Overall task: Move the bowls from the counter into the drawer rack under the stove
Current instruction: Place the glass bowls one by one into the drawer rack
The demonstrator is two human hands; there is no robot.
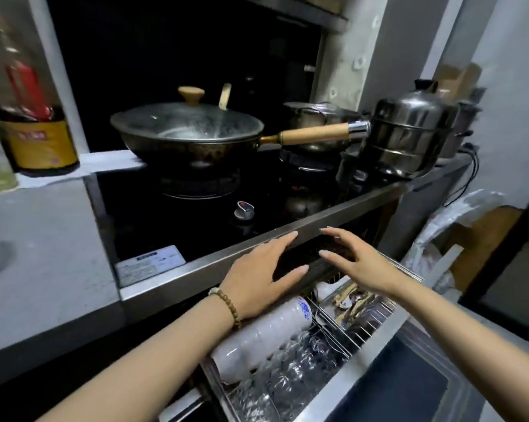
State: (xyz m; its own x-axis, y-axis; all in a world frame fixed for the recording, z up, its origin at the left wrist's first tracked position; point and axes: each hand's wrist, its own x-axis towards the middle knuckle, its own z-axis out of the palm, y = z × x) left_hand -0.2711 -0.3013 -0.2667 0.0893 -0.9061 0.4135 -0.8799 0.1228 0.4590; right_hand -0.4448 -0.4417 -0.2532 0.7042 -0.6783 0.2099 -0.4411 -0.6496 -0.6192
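- Where the black stove [196, 226] fills the middle of the view, its steel front edge runs from 7 o'clock up to 2 o'clock, just above both hands.
- Below that edge, toward 5 o'clock, the drawer rack [343, 332] stands pulled out, with its wire dividers showing.
- On the stove's burner at 10 o'clock sits a wok [187, 141] under a glass lid, its wooden handle pointing to 3 o'clock.
- A steel steamer pot [409, 138] stands at 2 o'clock, at the end of that handle.
- Inside the rack, at 6 o'clock, a stack of white bowls [263, 333] lies on its side, the bowl at its 2 o'clock end marked in blue.
- Just beside the stack, on its 5 o'clock side, sit clear glass bowls [290, 370], blurred.
- At 4 o'clock in the rack is a tray of utensils [357, 303], too blurred to name.
- The left hand [257, 275] is spread flat, fingers straight, and holds nothing; its fingertips reach the steel edge, and its heel lies over the white stack, though I cannot tell whether it touches.
- The right hand [357, 263] hangs above the rack at 3 o'clock of the left hand, fingers spread and gently bent, gripping nothing.
- A dark bottle [37, 129] with a yellow label stands on a ledge at 9 o'clock.
- A bead bracelet [226, 303] circles the left wrist.
- One stove knob [244, 210] sits at 12 o'clock of the left hand.
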